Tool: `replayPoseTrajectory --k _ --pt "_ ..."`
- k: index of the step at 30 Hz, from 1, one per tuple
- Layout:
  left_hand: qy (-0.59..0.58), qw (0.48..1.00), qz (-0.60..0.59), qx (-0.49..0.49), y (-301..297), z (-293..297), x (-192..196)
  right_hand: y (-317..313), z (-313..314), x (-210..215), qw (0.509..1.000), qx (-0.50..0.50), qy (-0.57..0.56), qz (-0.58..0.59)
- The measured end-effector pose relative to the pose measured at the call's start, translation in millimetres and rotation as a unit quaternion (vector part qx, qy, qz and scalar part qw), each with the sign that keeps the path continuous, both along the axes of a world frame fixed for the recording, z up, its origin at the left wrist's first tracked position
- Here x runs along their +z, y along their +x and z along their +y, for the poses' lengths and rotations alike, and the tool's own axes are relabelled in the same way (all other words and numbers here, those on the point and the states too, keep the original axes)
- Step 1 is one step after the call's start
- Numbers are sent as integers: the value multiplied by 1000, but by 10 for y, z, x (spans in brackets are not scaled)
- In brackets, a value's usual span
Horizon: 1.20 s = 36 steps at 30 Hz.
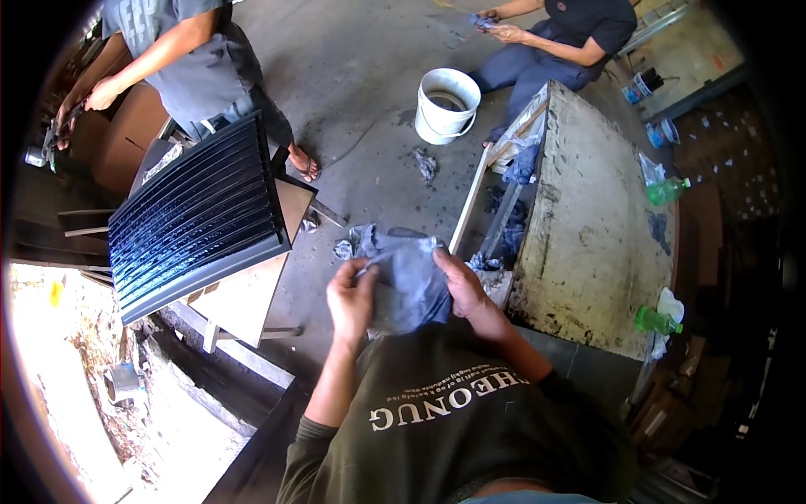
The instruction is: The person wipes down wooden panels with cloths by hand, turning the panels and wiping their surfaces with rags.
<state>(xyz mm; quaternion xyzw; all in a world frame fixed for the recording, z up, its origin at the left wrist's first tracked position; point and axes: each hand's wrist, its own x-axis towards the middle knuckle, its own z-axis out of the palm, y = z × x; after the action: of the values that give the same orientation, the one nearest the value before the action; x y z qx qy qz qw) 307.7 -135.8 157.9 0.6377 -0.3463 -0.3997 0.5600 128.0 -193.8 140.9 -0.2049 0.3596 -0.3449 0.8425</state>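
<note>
Both hands grip a grey-blue rag [409, 277] in front of the chest. The left hand [351, 302] pinches its left edge, the right hand [464, 290] clamps its right side, so the cloth stretches crosswise between them, above the concrete floor [361, 92], left of a stained workbench [588, 218].

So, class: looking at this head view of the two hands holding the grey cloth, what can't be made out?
- What the grey cloth wraps, if anything: its folds and the left hand and right hand cover it.
- Contents of the white bucket: too small and dark.
- What the seated person's hands hold: too small, near the top edge.
</note>
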Motion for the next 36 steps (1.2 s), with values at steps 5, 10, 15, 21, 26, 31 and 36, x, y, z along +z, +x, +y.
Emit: replayPoseTrajectory --k 5,10,15,21,26,31,36 --pt "-85 978 192 15 368 17 71 -16 -51 -49 986 16 -137 96" --pt "-93 975 202 9 531 105 57 18 -133 -14 941 33 -271 198" --pt "-81 977 198 2 626 81 52 136 -213 206 853 -99 -462 221" --pt "-32 969 227 87 619 58 -98 3 -411 308 871 -247 -385 180" --pt "127 967 -179 -130 443 179 -267 -210 -660 346 911 -201 -314 174" --pt "36 957 -240 -158 353 145 66 -104 -608 791 868 72 -447 202" --pt "-168 899 -326 -238 127 -356 168 -41 -553 842 853 68 -489 167"
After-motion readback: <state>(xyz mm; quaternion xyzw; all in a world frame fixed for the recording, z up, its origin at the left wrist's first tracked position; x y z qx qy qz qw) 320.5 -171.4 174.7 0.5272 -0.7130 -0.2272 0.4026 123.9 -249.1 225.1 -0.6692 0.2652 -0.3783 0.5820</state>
